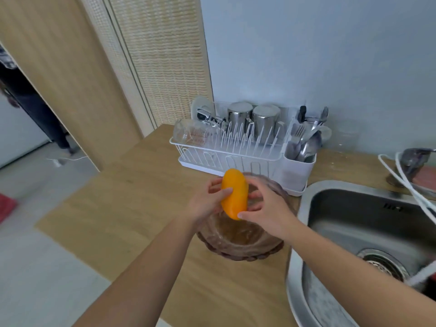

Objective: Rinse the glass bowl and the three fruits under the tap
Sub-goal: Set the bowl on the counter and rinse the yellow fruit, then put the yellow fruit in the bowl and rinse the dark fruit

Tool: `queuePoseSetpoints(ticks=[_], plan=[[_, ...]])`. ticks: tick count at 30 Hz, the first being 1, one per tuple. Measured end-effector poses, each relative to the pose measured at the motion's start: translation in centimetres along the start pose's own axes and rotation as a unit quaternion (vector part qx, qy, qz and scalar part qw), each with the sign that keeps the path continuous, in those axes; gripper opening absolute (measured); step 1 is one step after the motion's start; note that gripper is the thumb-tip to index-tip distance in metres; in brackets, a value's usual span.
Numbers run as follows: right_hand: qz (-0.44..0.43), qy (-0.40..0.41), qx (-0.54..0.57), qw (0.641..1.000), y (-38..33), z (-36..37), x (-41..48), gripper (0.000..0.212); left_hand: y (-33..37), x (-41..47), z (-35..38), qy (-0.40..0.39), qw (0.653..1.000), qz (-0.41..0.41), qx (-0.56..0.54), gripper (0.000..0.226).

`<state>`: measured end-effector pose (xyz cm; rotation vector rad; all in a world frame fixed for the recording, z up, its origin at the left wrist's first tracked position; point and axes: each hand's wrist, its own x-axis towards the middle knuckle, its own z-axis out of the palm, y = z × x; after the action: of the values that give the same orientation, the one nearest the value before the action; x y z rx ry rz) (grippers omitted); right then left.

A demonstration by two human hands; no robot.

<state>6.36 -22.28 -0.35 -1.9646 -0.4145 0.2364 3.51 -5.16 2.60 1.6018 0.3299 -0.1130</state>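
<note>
Both hands closed their grip on an orange fruit [234, 193], the left hand [207, 201] cupping one side and the right hand [264, 208] the other, holding it upright just above the glass bowl [238, 241]. The bowl stood on the wooden surface [132, 199], beside the sink [368, 223] and near a dish rack [226, 147]. Only one fruit was visible; whether any rinsing had been done could not be told.

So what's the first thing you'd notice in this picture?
The bright orange fruit, held by the left hand and right hand over a glass bowl on the wooden counter. Behind it stands a white dish rack, and the metal sink lies to the right.
</note>
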Motion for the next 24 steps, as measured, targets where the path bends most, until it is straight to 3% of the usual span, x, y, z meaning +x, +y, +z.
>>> queuePoseSetpoints(ticks=[12,19,24], plan=[[0.058,-0.015,-0.064,0.996,0.5,2.9,0.3,0.077,-2.9,1.2,0.0,0.078,0.963,0.013,0.259,0.047],[0.039,0.019,-0.051,0.998,-1.1,0.2,-1.7,0.069,-0.3,-0.7,0.6,0.116,0.955,0.106,0.251,0.035],[0.048,0.073,0.012,0.996,-1.2,-4.4,-7.0,0.047,1.0,-4.1,4.7,0.060,0.954,0.189,0.225,0.019]])
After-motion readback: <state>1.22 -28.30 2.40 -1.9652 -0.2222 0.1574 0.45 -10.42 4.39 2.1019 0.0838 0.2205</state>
